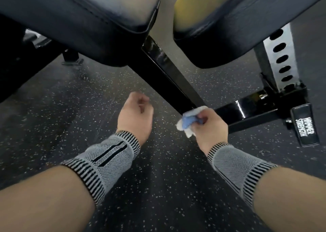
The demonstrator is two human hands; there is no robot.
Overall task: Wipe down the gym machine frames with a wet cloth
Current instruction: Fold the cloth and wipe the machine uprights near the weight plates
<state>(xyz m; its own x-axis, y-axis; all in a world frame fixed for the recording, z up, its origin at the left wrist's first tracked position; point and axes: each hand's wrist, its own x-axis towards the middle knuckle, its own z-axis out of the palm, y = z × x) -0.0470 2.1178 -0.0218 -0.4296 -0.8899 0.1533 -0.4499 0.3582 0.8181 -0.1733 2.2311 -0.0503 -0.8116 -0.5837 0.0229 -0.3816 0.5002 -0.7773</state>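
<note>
Under the padded bench, right hand (210, 126) fingers pinch a crumpled blue-and-white wet cloth (189, 120) against the glossy black steel frame beam (169, 71) just beyond them. Left hand (135, 113) idle, fingers loosely curled, holding nothing. Best: long strokes w/ firm pressure, incl. underside.

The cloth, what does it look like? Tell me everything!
The cloth is small, blue and white, soft and crumpled into a wad. The right hand pinches it against the low end of the shiny black bar, just above the speckled floor. White folds poke out beside the thumb. Whether it is wet cannot be seen.
</note>
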